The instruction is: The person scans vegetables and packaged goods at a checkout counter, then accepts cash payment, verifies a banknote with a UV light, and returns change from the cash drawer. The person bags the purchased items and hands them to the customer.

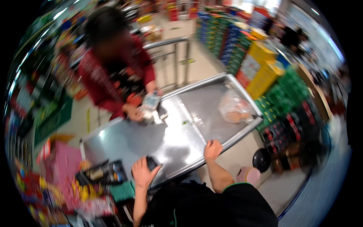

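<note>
A stainless-steel checkout counter (127, 139) lies before me, with glare on its surface. My left hand (143, 171) rests with spread fingers against a dark rounded object (151, 163) at the counter's near edge; whether it grips it is unclear. My right hand (212, 150) is on the counter's near rim, fingers curled over a small dark thing that I cannot identify. Across from me, a person in a dark red top (99, 76) holds a pale packet (151, 101) in their hands over the far edge. A clear plastic bag (234, 107) with orange-brown contents sits at the counter's right end.
A metal railing (175, 62) stands beyond the counter. Stacked yellow cartons (262, 71) and green bottle packs (289, 90) border the right. A black tray of small items (100, 173) lies near my left hand. A pink container (248, 176) stands at lower right.
</note>
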Action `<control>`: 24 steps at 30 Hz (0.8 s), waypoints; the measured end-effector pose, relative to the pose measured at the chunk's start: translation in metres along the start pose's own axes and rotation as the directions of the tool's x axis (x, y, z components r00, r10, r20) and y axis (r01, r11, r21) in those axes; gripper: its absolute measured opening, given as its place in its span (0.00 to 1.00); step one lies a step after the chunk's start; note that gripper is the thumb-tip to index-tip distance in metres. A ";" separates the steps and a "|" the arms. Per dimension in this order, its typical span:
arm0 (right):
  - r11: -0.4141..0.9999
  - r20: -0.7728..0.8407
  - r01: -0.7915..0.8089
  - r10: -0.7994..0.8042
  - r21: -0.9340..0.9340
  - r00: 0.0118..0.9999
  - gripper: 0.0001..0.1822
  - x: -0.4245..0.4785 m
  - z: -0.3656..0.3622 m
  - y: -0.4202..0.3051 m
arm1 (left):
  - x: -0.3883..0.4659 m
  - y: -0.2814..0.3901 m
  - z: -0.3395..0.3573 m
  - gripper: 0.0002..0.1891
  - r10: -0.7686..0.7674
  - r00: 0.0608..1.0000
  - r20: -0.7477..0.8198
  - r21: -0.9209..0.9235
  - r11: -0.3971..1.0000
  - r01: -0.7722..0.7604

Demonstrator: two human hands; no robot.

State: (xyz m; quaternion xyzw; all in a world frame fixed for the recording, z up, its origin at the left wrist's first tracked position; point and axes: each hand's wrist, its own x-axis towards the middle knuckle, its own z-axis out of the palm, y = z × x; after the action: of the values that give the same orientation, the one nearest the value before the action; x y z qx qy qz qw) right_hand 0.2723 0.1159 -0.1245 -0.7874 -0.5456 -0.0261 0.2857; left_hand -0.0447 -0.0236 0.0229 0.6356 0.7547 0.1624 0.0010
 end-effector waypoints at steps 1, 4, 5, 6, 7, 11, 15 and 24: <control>1.000 -0.013 0.006 -0.006 0.020 1.000 0.10 0.000 0.002 0.006 | 0.004 0.001 0.003 0.43 -0.020 1.000 0.022 0.000 1.000 0.020; 0.999 -0.040 0.026 -0.024 0.030 0.999 0.10 -0.003 0.002 0.006 | 0.007 -0.002 0.009 0.43 -0.022 1.000 0.002 -0.003 1.000 0.022; 0.999 -0.054 0.026 -0.025 0.026 0.998 0.10 -0.004 0.000 0.004 | 0.003 -0.003 0.011 0.43 -0.031 0.999 -0.024 0.017 0.999 0.031; 1.000 -0.012 0.023 -0.023 0.012 1.000 0.10 -0.002 0.001 0.003 | 0.003 -0.002 0.011 0.43 -0.053 0.997 -0.051 0.012 0.998 0.054; 0.999 -0.003 0.032 -0.032 0.020 0.999 0.10 -0.002 0.001 0.001 | 0.002 -0.001 0.011 0.42 -0.072 0.994 -0.078 0.006 0.997 0.073; 0.999 0.011 0.043 -0.043 0.019 0.999 0.12 -0.001 0.004 0.003 | 0.002 0.000 0.011 0.42 -0.149 0.985 -0.086 -0.030 0.989 0.147; 0.998 0.078 0.062 -0.063 0.006 0.995 0.15 -0.003 0.006 0.005 | 0.001 0.000 0.008 0.41 -0.114 0.985 -0.131 -0.083 0.991 0.104; 0.495 0.686 -0.502 -0.649 0.709 0.330 0.40 -0.003 0.020 -0.151 | -0.068 0.025 -0.163 0.20 -0.557 0.800 -0.223 -0.450 -0.669 -0.591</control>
State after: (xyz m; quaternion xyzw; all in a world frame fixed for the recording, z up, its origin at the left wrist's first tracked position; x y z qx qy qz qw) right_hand 0.1339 0.1598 -0.0787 -0.3490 -0.5741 0.6930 0.2616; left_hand -0.0412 -0.1247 0.1696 0.1372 0.0255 0.9308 0.3378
